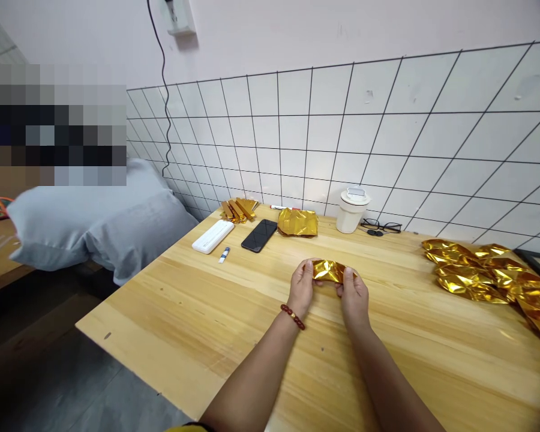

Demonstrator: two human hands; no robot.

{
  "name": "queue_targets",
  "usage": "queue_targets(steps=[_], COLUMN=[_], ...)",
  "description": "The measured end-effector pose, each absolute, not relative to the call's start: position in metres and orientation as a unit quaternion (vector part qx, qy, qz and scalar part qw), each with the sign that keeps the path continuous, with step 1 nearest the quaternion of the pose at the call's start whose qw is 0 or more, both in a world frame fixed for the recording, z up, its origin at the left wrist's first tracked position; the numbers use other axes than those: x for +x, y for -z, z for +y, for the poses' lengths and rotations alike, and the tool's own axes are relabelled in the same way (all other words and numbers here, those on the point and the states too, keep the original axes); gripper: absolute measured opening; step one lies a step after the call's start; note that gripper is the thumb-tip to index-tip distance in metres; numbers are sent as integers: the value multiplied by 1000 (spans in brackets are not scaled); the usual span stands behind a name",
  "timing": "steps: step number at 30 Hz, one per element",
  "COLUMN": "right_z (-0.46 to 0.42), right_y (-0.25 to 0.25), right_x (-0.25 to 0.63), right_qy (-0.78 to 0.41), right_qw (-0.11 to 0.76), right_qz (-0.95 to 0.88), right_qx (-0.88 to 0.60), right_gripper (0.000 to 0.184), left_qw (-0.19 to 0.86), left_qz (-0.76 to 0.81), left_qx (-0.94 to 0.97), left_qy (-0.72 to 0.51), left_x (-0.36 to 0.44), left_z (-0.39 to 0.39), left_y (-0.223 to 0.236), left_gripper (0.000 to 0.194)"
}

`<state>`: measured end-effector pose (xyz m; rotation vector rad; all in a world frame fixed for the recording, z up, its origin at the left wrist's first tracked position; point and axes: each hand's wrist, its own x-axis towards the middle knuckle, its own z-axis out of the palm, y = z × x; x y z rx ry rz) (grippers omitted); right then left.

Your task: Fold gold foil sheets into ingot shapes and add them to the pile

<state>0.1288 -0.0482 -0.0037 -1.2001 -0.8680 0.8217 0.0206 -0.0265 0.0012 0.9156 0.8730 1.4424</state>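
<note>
Between my two hands a small folded piece of shiny gold foil (328, 270) is stretched level above the wooden table. My left hand (302, 285), with a beaded bracelet at the wrist, pinches its left end, thumb on top. The right end is gripped by my right hand (354, 294) in the same way. Fingers under the foil are partly hidden. Beyond my hands lies a flat stack of gold foil sheets (297, 222). Folded gold strips (240, 210) are heaped at the far left corner, and crumpled shiny gold foil pieces (481, 273) spread along the right side.
On the wooden table (198, 324) are a black phone (259, 235), a white oblong case (213, 236), a small tube (224, 255), a marker (282, 207), a white lidded cup (351, 210) and glasses (381, 226). A tiled wall bounds the back. Grey cushions (103, 216) are at left.
</note>
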Motion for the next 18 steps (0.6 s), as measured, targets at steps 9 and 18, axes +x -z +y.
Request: queue_targets(steps=[9,18], right_z=[-51,-50], right_y=[-1,-4], right_x=[128,126], right_qy=[-344,-349], right_qw=[639,675], right_qz=[-404,-373], right_qx=[-557,-531], right_gripper=[60,66], left_qw=[568,580], left_qz=[369,374], left_qx=[395,352], left_qy=[-620,-632], left_x=[21,21], left_z=[-30,-30], left_y=[-4,-3], left_gripper=[65,69])
